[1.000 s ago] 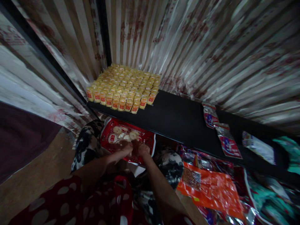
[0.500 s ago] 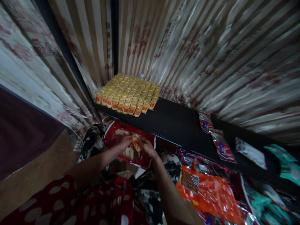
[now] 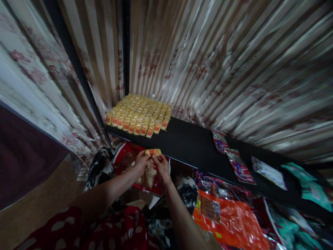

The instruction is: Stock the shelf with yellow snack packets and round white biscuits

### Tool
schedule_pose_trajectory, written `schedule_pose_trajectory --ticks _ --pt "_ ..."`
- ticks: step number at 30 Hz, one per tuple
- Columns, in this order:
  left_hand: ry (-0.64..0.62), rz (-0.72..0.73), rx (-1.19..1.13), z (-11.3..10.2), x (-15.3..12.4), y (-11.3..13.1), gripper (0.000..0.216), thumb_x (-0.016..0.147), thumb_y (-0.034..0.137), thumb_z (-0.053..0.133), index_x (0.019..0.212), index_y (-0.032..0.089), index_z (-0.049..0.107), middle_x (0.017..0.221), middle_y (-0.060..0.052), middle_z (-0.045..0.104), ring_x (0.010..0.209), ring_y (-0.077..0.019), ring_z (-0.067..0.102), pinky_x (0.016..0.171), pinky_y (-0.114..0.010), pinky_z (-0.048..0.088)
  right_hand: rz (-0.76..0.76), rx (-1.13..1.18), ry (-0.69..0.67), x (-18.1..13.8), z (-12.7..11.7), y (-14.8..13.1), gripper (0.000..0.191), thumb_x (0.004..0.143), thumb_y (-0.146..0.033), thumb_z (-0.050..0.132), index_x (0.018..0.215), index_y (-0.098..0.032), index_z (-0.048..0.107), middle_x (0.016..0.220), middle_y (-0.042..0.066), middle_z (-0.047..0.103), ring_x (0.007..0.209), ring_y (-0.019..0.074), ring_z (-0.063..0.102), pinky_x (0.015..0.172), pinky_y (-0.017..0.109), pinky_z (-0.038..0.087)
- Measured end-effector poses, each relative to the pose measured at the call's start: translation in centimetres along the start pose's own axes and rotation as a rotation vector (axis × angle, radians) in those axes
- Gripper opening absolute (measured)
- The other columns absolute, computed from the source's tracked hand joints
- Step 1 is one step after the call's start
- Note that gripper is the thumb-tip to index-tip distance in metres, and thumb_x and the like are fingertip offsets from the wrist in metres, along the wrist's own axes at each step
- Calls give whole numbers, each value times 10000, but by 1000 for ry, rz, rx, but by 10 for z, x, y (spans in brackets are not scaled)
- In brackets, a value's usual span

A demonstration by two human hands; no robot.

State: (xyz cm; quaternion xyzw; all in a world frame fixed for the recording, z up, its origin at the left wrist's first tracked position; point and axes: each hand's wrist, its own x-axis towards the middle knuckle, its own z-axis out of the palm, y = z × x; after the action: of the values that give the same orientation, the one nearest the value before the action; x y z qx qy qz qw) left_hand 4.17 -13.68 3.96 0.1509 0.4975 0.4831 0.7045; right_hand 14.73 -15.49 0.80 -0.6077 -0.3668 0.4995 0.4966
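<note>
Between the fingers of both hands is a small yellow wrapped snack [image 3: 153, 152] with a red label, lying sideways. My left hand [image 3: 142, 161] pinches its left end; my right hand [image 3: 161, 164] grips its right end. Below them a red basket [image 3: 122, 156] rests at my lap, with more wrapped snacks [image 3: 149, 175] inside, partly hidden by my hands. On the black shelf [image 3: 187, 139] ahead, many like packs [image 3: 137, 114] stand in tight rows at the left end, red labels facing me along the front.
Farther right on the shelf lie two red-and-blue packets [image 3: 240, 166], a white packet [image 3: 269, 172] and green packets [image 3: 309, 185]. Under the shelf's edge, at my right, is a heap of bags with a large orange one [image 3: 234, 218]. Striped sheeting [image 3: 208, 62] hangs behind.
Both hands have risen out of the basket toward the shelf edge with the snack, which has turned from upright to sideways. The camera view has shifted slightly.
</note>
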Motion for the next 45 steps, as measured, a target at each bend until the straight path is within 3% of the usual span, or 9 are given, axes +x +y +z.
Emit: schedule_pose_trajectory --ticks 4,8,14,17,19,24,30,45 --pt "-27 17 74 16 -2 -2 198 752 84 578 939 146 594 883 -54 692 750 -124 652 697 -229 528 -91 -175 135 5 -4 -11 327 749 -476 545 914 -198 499 883 57 659 773 177 630 719 292 509" --pt "-38 43 168 32 4 -1 197 751 106 605 945 144 600 881 -49 684 764 -122 643 675 -207 511 -152 -278 163 17 -13 -26 357 790 -442 504 1049 -198 479 1020 81 659 897 187 638 806 302 506" --pt "-20 6 241 58 17 7 268 769 167 617 1034 153 581 1022 -85 649 784 -120 627 583 -169 482 -224 -343 203 55 -27 -43 537 810 -353 475 1299 -162 360 1183 119 616 1019 202 620 888 338 489" --pt "43 28 304 69 22 10 322 767 125 580 1087 151 556 1139 -111 599 862 -140 620 572 -167 482 -236 -382 251 77 -30 -53 554 801 -333 489 1314 -172 352 1180 116 619 992 202 629 866 345 496" --pt "20 52 329 77 27 11 330 784 119 533 1113 145 546 1182 -124 579 925 -159 613 575 -170 485 -233 -402 282 91 -31 -59 518 791 -335 506 1273 -179 400 1151 105 634 971 199 634 854 335 496" --pt "-112 117 281 94 45 15 323 828 203 496 1141 182 572 1296 -93 545 1127 -200 549 740 -217 502 -209 -503 320 126 -31 -69 451 783 -318 523 1211 -185 468 1107 92 653 974 197 630 867 321 479" --pt "-158 117 262 106 64 19 411 828 287 522 1231 209 544 1378 -74 489 1251 -221 465 997 -323 403 -260 -649 287 156 -30 -69 449 790 -297 497 1225 -189 491 1149 89 613 996 201 597 882 329 467" --pt "-176 183 232 109 84 17 416 831 274 536 1242 216 555 1382 -40 491 1297 -191 423 1096 -300 299 -351 -641 311 165 -24 -56 461 809 -281 427 1241 -137 500 1136 125 571 1029 207 556 931 337 442"
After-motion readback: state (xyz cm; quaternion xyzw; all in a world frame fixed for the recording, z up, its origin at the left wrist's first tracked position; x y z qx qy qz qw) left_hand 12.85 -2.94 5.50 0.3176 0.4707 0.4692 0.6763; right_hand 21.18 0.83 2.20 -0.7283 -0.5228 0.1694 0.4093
